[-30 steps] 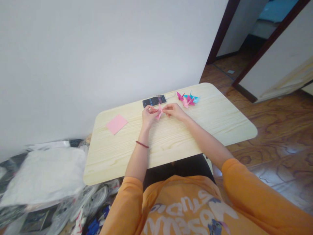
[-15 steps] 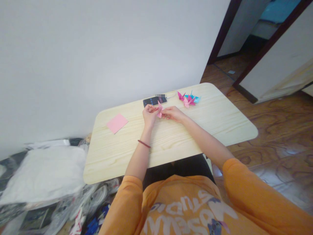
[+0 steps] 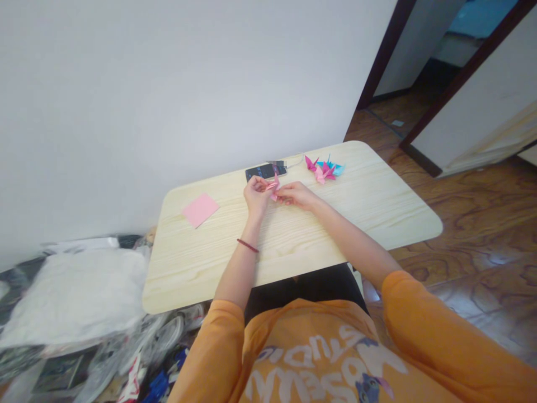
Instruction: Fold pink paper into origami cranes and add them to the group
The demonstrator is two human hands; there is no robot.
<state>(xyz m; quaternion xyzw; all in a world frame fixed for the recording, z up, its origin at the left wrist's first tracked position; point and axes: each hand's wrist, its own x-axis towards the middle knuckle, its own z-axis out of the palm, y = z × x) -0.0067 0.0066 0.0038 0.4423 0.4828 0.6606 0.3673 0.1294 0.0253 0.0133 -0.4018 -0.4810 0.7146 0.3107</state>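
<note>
Since the earlier frame, the right hand (image 3: 296,196) is moving slightly in toward the left hand (image 3: 257,197), and the pink origami paper crane (image 3: 273,187) is shifting with them, its pointed tip now standing higher above the fingers. The crane is being held in the air between both hands, above the table and just in front of the phone. The left hand's fingers are curling over and pinching the crane's near side, while the right hand's fingers are lying pressed together and pinching its far side with the thumb; the exact fingertip contact is too small to confirm. A red beaded bracelet (image 3: 247,245) is circling the left wrist, and orange sleeves (image 3: 440,330) are covering the upper arms.

A rounded, pale pine-grain table (image 3: 356,224) is bearing the other items. A black smartphone (image 3: 265,172) is lying just beyond the left hand, with a thin white cable (image 3: 296,162) running from it. A cluster of pink, magenta and blue paper cranes (image 3: 324,170) is sitting further right, well clear of the right hand. A flat square pink paper sheet (image 3: 200,210) is lying well left of the hands.
</note>
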